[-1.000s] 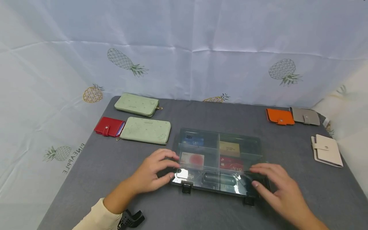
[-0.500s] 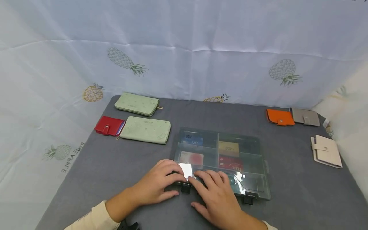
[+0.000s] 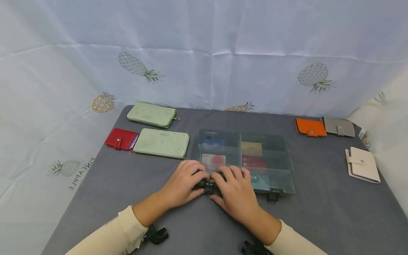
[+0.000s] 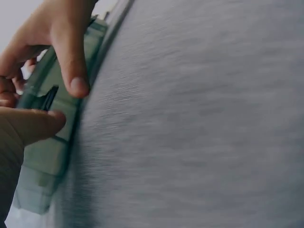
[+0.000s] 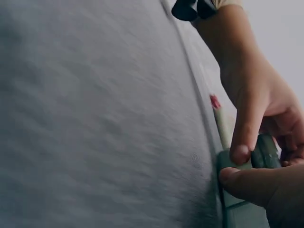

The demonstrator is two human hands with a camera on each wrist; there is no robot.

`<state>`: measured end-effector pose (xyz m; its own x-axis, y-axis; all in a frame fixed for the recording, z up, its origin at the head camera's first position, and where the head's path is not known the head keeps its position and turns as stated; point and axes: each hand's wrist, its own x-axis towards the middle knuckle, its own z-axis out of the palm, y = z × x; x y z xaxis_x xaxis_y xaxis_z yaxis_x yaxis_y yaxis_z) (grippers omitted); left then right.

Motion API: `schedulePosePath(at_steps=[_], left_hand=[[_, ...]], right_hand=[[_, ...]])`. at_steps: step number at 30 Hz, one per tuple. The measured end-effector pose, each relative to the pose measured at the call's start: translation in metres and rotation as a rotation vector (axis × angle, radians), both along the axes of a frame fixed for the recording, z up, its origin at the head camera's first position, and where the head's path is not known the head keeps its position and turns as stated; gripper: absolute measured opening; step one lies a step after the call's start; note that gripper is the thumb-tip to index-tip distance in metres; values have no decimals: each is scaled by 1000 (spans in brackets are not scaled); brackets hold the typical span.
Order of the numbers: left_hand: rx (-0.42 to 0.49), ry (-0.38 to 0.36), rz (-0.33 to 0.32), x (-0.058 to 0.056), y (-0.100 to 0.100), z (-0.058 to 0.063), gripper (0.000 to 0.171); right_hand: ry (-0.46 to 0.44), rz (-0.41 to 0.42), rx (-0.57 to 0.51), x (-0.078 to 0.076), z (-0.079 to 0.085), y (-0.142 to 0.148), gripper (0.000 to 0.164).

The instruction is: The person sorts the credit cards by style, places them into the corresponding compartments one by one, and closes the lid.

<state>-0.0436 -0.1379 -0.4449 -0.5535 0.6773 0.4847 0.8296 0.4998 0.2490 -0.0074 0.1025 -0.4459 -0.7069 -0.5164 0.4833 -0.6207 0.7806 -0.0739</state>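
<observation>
A clear greenish plastic compartment box (image 3: 280, 173) lies on the table with its lid down, several cards inside. Both hands are at its front left latch (image 3: 209, 187). My left hand (image 3: 185, 182) has bent fingers over the lid's front edge and its thumb low on the front wall. Just right of the latch, my right hand (image 3: 237, 193) curls its fingers over the same edge, thumb at the front. In the left wrist view, both thumbs lie against the box's side wall (image 4: 52, 156), either side of a dark latch piece. The second latch (image 3: 272, 197) hangs down at the front right.
Two pale green wallets (image 3: 160, 143) and a red card holder (image 3: 121, 139) lie on the left. An orange card holder (image 3: 310, 127), a grey one (image 3: 338, 126) and a cream one (image 3: 362, 164) lie on the right. A pineapple-print cloth (image 3: 210, 78) hangs behind the grey table (image 3: 197, 226).
My right hand has moved left from the box's right end to the left latch. The left hand has moved to the front edge. The box has shifted away from the person.
</observation>
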Motion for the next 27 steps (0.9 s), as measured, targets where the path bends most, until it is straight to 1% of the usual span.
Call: schedulePosePath(at_steps=[3, 6, 8, 10, 12, 14, 16, 19, 21, 24, 27], left_hand=[[29, -69, 4, -5, 1, 4, 39], [79, -113, 6, -7, 2, 6, 29], [109, -117, 11, -7, 4, 7, 25], [128, -122, 25, -5, 5, 8, 23], [129, -127, 48, -3, 6, 11, 23], [101, -118, 76, 0, 10, 14, 23], [62, -100, 104, 5, 15, 19, 23], [21, -65, 118, 14, 28, 23, 27], [13, -47, 98, 20, 41, 23, 32], [13, -43, 26, 25, 65, 24, 38], [-16, -61, -52, 26, 90, 26, 41]], right_hand=[[-20, -13, -57, -6, 3, -1, 61], [-67, -30, -137, -7, 8, -2, 48], [-107, -48, -185, -7, 10, -3, 42], [-148, -63, -209, -7, 13, -5, 39], [-192, -63, -227, -8, 16, -4, 38], [-241, -35, -246, -7, 20, 1, 41], [-288, 20, -275, -5, 23, 10, 45], [-312, 98, -319, 1, 23, 36, 52], [-284, 122, -338, 7, 22, 59, 50], [-219, 101, -340, 15, 17, 96, 45], [-158, 74, -338, 21, 12, 129, 51]])
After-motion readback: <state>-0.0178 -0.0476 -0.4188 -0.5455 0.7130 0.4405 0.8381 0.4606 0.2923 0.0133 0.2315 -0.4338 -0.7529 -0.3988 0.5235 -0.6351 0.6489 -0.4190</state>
